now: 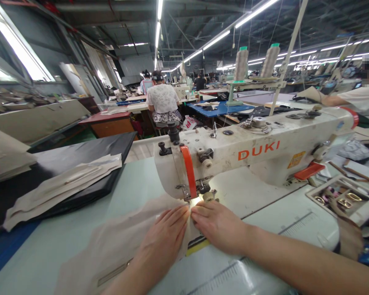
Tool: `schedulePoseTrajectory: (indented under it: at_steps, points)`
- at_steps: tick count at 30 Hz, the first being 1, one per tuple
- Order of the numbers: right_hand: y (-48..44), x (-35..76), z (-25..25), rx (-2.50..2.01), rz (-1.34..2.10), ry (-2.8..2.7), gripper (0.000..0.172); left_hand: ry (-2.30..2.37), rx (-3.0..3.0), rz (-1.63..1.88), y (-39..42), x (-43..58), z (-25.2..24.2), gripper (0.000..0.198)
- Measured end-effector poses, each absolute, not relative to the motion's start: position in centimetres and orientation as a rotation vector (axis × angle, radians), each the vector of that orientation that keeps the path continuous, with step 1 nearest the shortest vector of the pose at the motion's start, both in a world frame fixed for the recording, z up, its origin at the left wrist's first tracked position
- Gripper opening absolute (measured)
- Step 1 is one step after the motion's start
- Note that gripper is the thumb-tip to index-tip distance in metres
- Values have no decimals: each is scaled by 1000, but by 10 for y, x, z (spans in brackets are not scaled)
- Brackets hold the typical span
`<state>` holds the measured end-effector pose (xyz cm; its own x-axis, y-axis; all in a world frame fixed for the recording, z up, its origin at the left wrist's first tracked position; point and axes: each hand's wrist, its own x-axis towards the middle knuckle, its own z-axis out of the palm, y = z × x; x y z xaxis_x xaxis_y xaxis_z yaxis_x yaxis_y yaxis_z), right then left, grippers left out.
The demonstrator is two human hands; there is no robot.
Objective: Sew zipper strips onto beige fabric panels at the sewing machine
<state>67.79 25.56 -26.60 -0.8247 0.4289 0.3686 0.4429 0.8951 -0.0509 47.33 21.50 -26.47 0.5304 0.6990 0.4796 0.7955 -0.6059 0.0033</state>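
Observation:
A thin pale beige piece of fabric [110, 233] lies on the sewing machine bed, and its edge runs under the machine's needle area [190, 200]. My left hand [162, 235] rests over the fabric with its fingers pressed together, fingertips close to the presser foot. From the other side my right hand [219, 225] meets it, fingers bent and pinched on the fabric's edge; its thumb is mostly hidden. Both sets of fingertips nearly touch under the lamp glow of the white sewing machine [258, 151]. The needle itself is too small to make out.
Stacked beige strips [67, 186] lie on black material [104, 180] at the left. At the right sits a parts tray [344, 200] with metal rings. Thread cones [241, 65] stand behind the machine. A seated person [162, 98] works ahead; another person's arm [341, 98] shows at right.

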Motion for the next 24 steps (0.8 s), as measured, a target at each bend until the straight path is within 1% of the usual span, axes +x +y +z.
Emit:
schedulePoseTrajectory:
  at_steps: [16, 24]
  points:
    - [256, 678, -259, -665, -34, -2767, 16, -1286, -2539, -648, 217, 475, -269, 37]
    - [254, 679, -262, -640, -39, -2723, 15, -1316, -2562, -678, 216, 474, -269, 36]
